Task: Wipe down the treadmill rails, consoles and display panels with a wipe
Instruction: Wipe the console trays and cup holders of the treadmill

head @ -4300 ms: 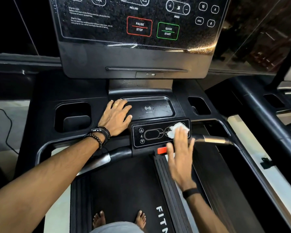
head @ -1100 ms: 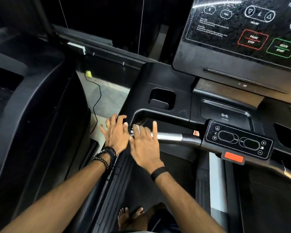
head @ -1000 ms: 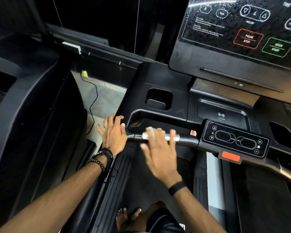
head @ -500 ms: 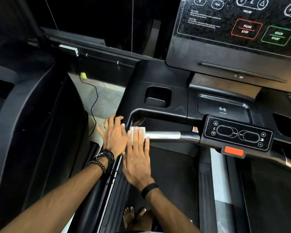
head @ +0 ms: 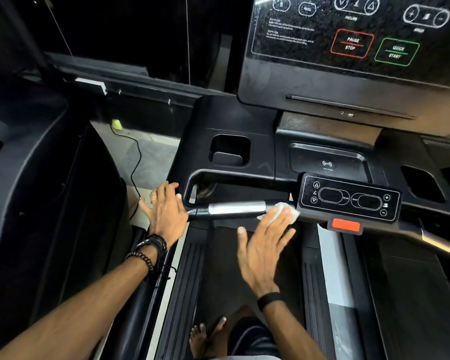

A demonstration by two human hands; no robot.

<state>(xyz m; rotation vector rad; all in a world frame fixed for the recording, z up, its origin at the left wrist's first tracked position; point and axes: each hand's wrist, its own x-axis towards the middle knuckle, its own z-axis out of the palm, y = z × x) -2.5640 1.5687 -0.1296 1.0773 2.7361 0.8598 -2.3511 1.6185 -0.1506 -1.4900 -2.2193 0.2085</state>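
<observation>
While the right hand (head: 264, 245) presses the wipe (head: 281, 213) flat-fingered on the handlebar (head: 235, 208), sweep its full length, rounding the underside. The left hand (head: 166, 213) rests released on the left rail (head: 140, 287).

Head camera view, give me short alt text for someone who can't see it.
A person's right hand presses a white wipe with flat fingers against the treadmill's front handlebar, beside the small control pad. The left hand rests open on the console's left edge, with the display panel above.
</observation>
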